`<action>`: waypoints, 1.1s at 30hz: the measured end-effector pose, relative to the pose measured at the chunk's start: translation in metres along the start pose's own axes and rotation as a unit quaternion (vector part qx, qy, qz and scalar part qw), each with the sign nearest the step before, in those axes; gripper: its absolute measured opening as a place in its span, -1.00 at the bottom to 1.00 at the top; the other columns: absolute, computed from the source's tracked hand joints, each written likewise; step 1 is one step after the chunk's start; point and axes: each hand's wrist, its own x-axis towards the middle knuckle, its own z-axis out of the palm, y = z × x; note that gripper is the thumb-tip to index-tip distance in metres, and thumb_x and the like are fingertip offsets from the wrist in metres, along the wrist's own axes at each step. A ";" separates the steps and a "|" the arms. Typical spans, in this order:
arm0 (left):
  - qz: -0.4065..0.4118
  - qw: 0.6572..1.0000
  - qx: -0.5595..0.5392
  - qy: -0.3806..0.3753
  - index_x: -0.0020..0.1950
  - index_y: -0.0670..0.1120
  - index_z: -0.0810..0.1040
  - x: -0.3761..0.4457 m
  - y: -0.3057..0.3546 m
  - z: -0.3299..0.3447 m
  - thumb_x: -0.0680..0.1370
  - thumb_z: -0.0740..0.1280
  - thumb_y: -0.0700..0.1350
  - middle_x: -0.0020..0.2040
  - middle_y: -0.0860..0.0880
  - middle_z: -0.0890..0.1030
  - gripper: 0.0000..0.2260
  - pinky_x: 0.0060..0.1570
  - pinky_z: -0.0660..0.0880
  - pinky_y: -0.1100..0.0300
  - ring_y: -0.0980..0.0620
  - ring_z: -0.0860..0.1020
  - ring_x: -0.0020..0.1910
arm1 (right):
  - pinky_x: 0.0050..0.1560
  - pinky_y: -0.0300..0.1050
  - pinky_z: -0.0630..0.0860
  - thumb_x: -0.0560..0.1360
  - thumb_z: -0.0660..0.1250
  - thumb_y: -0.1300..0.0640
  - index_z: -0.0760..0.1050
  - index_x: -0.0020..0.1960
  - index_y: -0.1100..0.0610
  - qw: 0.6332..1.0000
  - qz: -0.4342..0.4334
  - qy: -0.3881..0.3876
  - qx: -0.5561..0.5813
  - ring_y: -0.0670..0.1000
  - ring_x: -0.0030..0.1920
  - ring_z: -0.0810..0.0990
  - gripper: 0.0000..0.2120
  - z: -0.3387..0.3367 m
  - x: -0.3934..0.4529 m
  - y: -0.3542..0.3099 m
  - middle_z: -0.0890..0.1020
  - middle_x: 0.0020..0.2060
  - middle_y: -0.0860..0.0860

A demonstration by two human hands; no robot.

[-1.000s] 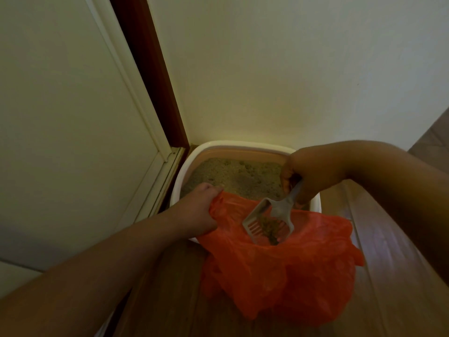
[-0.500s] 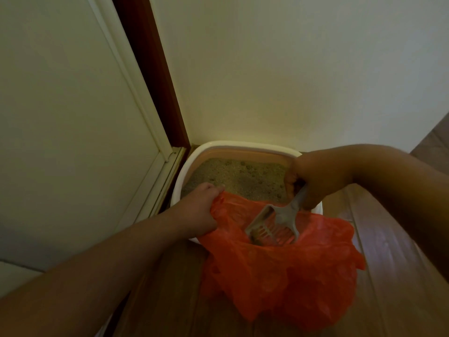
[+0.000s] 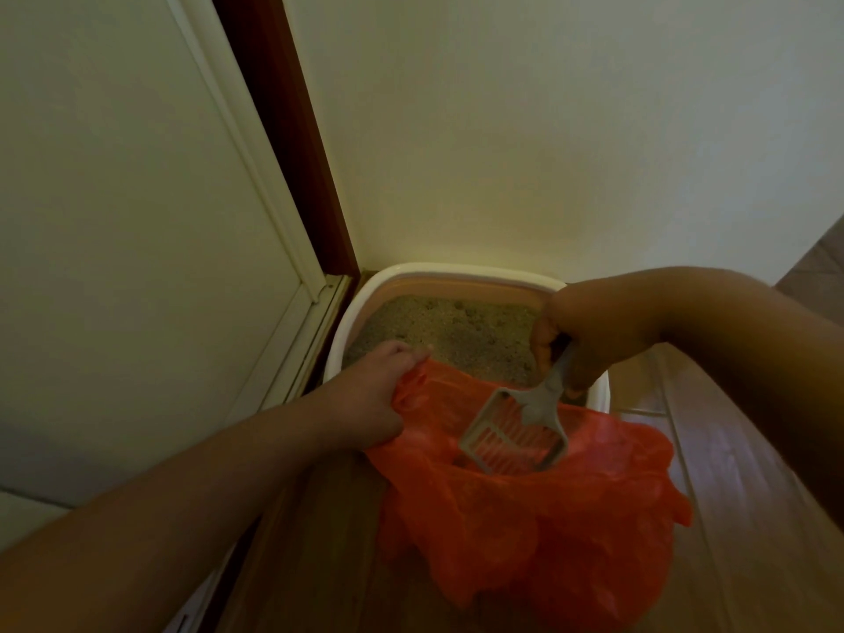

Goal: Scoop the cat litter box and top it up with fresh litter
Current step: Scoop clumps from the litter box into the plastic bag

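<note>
A white-rimmed plastic litter box point(image 3: 438, 270) with a peach-coloured inner wall sits on the wooden plank floor point(image 3: 740, 495), pushed into the corner where a pale wall point(image 3: 548, 130) meets a dark red-brown door frame point(image 3: 292, 143) and a cream panelled door point(image 3: 128, 212). Grainy grey-beige cat litter point(image 3: 450, 333) fills the box, its surface uneven and pitted.

In front of the box, overlapping its near edge, hangs a thin orange plastic bag point(image 3: 525, 509), its mouth held open. The left hand point(image 3: 365, 399) grips the bag's left rim, fingers curled around bunched plastic just above the near-left edge of the box. The right hand point(image 3: 589, 340) is clenched around the handle of a grey slotted plastic litter scoop point(image 3: 516, 438), reaching in from the right over the box's near-right corner. The scoop tilts downward, its slotted head inside the bag's open mouth, the orange plastic showing through the slots. The scoop head looks free of clumps; a dark patch shows deeper in the bag just below it, too dim to make out.
</note>
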 end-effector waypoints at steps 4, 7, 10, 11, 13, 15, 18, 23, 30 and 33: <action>0.021 0.999 -0.033 0.026 0.58 0.13 0.27 -0.003 -0.001 -0.003 0.46 0.39 -0.34 0.33 0.18 0.34 -0.24 -0.04 0.43 0.56 0.27 0.40 0.23 | -0.31 -0.32 0.50 0.37 0.56 0.15 0.66 -0.06 -0.06 0.999 0.003 0.007 0.034 -0.16 -0.27 0.63 -0.81 0.002 0.001 0.004 0.71 -0.23 -0.11; 0.021 0.998 -0.046 0.043 0.53 0.15 0.35 -0.002 -0.007 -0.003 0.44 0.39 -0.36 0.31 0.18 0.38 -0.26 0.06 0.45 0.50 0.24 0.43 0.26 | -0.27 -0.33 0.51 0.37 0.59 0.11 0.66 -0.08 -0.10 0.996 0.001 0.034 0.080 -0.17 -0.25 0.65 -0.81 -0.003 -0.002 0.013 0.71 -0.24 -0.15; -0.009 1.000 0.008 0.010 0.52 0.13 0.37 -0.002 -0.012 -0.002 0.45 0.39 -0.32 0.34 0.11 0.40 -0.30 0.19 0.40 0.34 0.13 0.42 0.32 | -0.18 -0.26 0.56 0.36 0.61 0.09 0.69 -0.09 -0.08 0.982 0.000 0.093 0.166 -0.11 -0.20 0.67 -0.82 -0.002 -0.006 0.029 0.72 -0.21 -0.13; -0.014 1.000 0.025 -0.002 0.53 0.11 0.37 -0.002 -0.013 -0.001 0.47 0.40 -0.28 0.34 0.09 0.41 -0.33 0.20 0.39 0.31 0.11 0.42 0.31 | -0.13 -0.14 0.57 0.36 0.61 0.10 0.70 -0.08 -0.06 0.972 -0.001 0.111 0.206 -0.02 -0.19 0.67 -0.82 0.001 -0.006 0.035 0.73 -0.19 -0.07; -0.015 0.999 0.031 -0.012 0.52 0.11 0.39 -0.004 -0.015 0.002 0.51 0.41 -0.22 0.32 0.09 0.43 -0.39 0.20 0.39 0.29 0.11 0.44 0.29 | -0.19 -0.07 0.53 0.37 0.60 0.12 0.71 -0.06 0.00 0.946 0.015 0.154 0.285 0.03 -0.28 0.62 -0.84 0.011 -0.001 0.046 0.72 -0.22 0.04; -0.015 0.999 0.037 -0.021 0.51 0.11 0.40 -0.004 -0.016 0.004 0.53 0.41 -0.19 0.31 0.08 0.44 -0.43 0.21 0.36 0.32 0.11 0.44 0.29 | -0.26 -0.16 0.50 0.39 0.58 0.12 0.70 -0.07 0.08 0.926 0.063 0.201 0.313 -0.10 -0.38 0.57 -0.86 0.025 0.012 0.056 0.70 -0.31 0.03; -0.018 0.998 0.049 -0.030 0.51 0.11 0.41 -0.002 -0.018 0.007 0.54 0.41 -0.17 0.35 0.07 0.44 -0.45 0.33 0.36 0.26 0.09 0.42 0.34 | -0.29 -0.14 0.55 0.39 0.59 0.10 0.66 -0.10 0.11 0.910 0.153 0.258 0.286 -0.10 -0.39 0.61 -0.84 0.049 0.036 0.070 0.70 -0.32 0.03; -0.014 0.998 0.053 -0.040 0.50 0.12 0.42 0.003 -0.020 0.011 0.53 0.41 -0.18 0.34 0.07 0.45 -0.44 0.31 0.37 0.26 0.09 0.44 0.33 | -0.34 -0.18 0.55 0.44 0.53 0.04 0.63 -0.10 0.08 0.910 0.202 0.273 0.239 -0.03 -0.29 0.67 -0.85 0.083 0.064 0.079 0.69 -0.26 0.02; -0.035 0.998 0.056 -0.016 0.52 0.11 0.40 0.008 -0.038 0.016 0.52 0.41 -0.13 0.29 0.05 0.46 -0.43 0.19 0.29 0.38 0.11 0.45 0.29 | -0.33 -0.14 0.49 0.50 0.46 -0.01 0.65 0.01 0.13 0.923 0.206 0.259 0.197 -0.04 -0.28 0.60 -0.78 0.102 0.097 0.069 0.64 -0.28 0.01; -0.046 0.997 0.049 -0.023 0.52 0.13 0.39 0.009 -0.044 0.015 0.51 0.41 -0.15 0.27 0.07 0.45 -0.41 0.19 0.34 0.32 0.12 0.45 0.26 | -0.35 -0.08 0.50 0.53 0.43 -0.02 0.65 0.01 0.13 0.923 0.198 0.256 0.208 0.01 -0.32 0.62 -0.78 0.106 0.115 0.059 0.65 -0.31 0.04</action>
